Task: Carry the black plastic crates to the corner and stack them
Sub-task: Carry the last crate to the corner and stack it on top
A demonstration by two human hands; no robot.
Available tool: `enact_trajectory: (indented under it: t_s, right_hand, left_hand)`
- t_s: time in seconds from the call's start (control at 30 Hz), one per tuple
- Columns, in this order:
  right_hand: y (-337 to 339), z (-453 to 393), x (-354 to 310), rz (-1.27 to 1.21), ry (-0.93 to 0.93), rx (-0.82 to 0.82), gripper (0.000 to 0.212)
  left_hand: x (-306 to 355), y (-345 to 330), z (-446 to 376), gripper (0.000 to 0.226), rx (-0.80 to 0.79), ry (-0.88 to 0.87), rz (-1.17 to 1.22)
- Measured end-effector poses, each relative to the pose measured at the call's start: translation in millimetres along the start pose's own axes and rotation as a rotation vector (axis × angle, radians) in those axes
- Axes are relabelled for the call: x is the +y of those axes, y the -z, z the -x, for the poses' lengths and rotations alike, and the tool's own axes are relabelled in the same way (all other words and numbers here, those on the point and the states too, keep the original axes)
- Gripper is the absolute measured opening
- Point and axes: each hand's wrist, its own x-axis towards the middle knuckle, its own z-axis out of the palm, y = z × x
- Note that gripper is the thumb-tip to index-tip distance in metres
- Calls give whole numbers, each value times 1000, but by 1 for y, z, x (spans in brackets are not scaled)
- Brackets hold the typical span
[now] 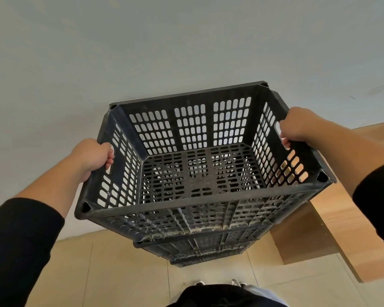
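Crate (200,165) of black slotted plastic fills the middle of the head view, open side up and empty, its long axis running left to right across the person's front. It is tipped slightly, the right end sitting higher in the picture than the left, and its far long wall faces the pale wall (142,41) behind it. Directly below the crate, more black crates (197,251) stand in a stack on the floor; the upper crate sits right over the topmost of them, though whether it rests there or hangs just clear cannot be told.

The left hand (91,158) grips the crate's left short end: its fingers (109,155) are curled together over the rim and through the handle slot, the thumb hidden. The right hand (297,127) grips the opposite short end the same way, fingers wrapped close over the rim at the handle opening. Both forearms are bare at the wrist, with black sleeves (20,240) pushed up nearer the body.

Beneath the crate lies a floor (120,273) of light beige tiles. To the right of the crate stands a piece of light wooden furniture (319,229), its edge close to the stack. The person's dark clothing (220,295) shows below the crate at the bottom edge, with the tips of pale shoes (235,282) just above it.
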Motion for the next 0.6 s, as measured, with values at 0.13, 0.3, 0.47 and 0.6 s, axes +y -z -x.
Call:
enact_trajectory:
  t_s: [0.13,0.3,0.47,0.6]
  right_hand:
    - [-5,2,1,-47,2,8,28]
    - [-2,11,-11,144,30,5,27]
    - [1,8,-11,124,33,25,31]
    - [-4,1,-4,-8,34,47,25]
  left_hand:
    - [-6,-4,3,31,40,-25,8]
    - [-10,-11,12,33,99,-39,-12]
    - [-10,-13,15,35,115,-25,-28]
    - [-7,-10,15,31,94,-21,-23]
